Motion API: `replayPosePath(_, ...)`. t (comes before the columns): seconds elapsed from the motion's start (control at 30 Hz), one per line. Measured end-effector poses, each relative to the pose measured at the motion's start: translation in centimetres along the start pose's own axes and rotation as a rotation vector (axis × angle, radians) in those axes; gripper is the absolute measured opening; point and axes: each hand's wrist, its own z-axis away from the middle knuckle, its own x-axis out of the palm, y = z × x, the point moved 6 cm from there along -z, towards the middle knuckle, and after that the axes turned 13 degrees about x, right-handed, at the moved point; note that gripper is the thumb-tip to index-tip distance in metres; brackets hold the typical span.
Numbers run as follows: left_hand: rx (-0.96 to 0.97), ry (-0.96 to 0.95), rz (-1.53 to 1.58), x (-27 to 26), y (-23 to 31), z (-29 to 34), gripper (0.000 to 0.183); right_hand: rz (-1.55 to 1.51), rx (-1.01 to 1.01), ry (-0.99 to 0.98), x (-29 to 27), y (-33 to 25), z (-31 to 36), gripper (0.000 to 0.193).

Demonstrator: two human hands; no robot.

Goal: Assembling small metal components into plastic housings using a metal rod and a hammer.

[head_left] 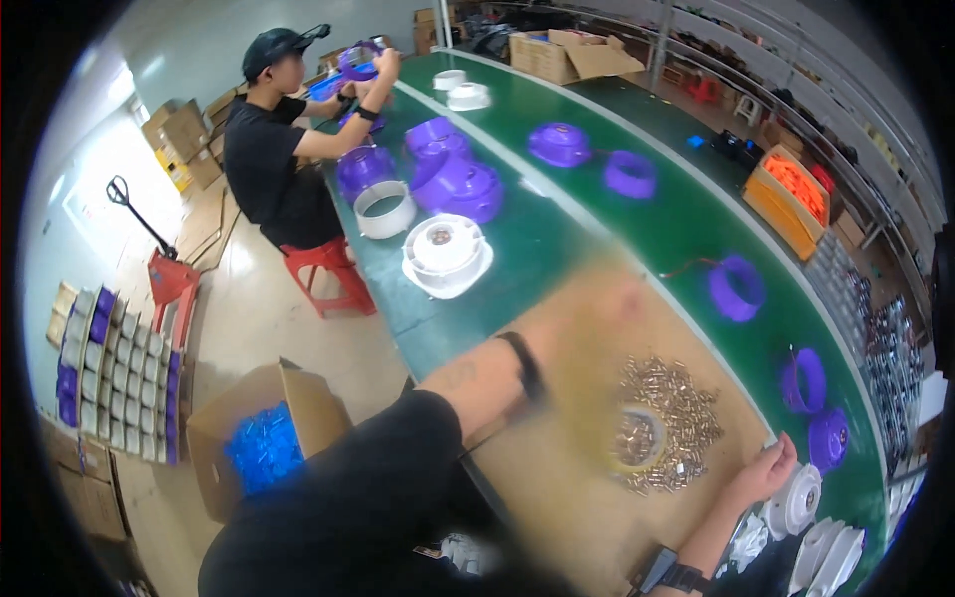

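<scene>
My left hand point(582, 318) is smeared by motion above the brown cardboard sheet point(527, 418), so its fingers cannot be made out. A heap of small brass-coloured metal pieces point(686, 418) lies on the sheet, with a round clear container point(637, 438) of the same pieces among them. At the sheet's right edge, my right hand point(764, 472) is open, fingers slightly bent and nothing visible in it. Right beside it is a white round housing point(794, 499), with a purple housing point(828, 439) just beyond.
Purple rings point(736, 288) and housings line the green conveyor belt point(686, 219). A white housing point(445, 254) stands ahead on the bench. Across from it a co-worker point(284, 149) sits handling a purple ring. A carton with blue pieces point(264, 448) stands on the floor at left.
</scene>
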Motion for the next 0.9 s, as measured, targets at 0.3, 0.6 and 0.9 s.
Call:
replayPosePath(0.3, 0.027, 0.099, -0.065, 2.6, 2.0, 1.6, 0.024, 0.118, -0.114, 0.069, -1.1, 0.2, -0.6, 0.019)
replayPosePath(0.6, 0.059, 0.044, -0.133, 1.9, 1.5, 0.9, 0.023, 0.164, -0.087, 0.062, -0.3, 0.1, -0.5, 0.019)
replayPosePath(0.9, 0.102, 0.012, -0.05, 3.0, 1.9, 2.2, 0.016, 0.362, -0.193, 0.038, -2.9, 2.4, -2.4, 0.024)
